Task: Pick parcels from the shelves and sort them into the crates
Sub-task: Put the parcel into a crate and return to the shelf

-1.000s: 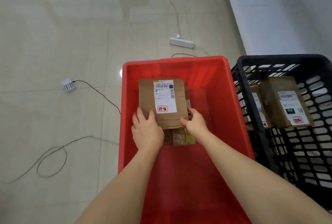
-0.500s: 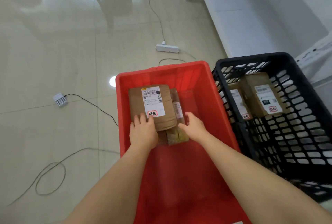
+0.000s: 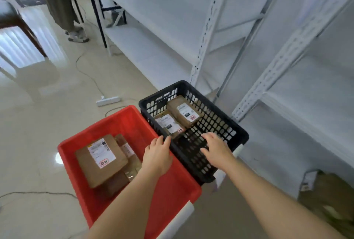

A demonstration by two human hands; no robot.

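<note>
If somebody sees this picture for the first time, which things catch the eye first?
The red crate at lower centre, with brown parcels stacked in its far left corner. To its right stands a black crate holding two more. Both hands, left and right, hang open above the crates.

This looks like a small storeroom in a home: tall white metal shelves on the right, crates of parcels on a shiny tile floor.
</note>
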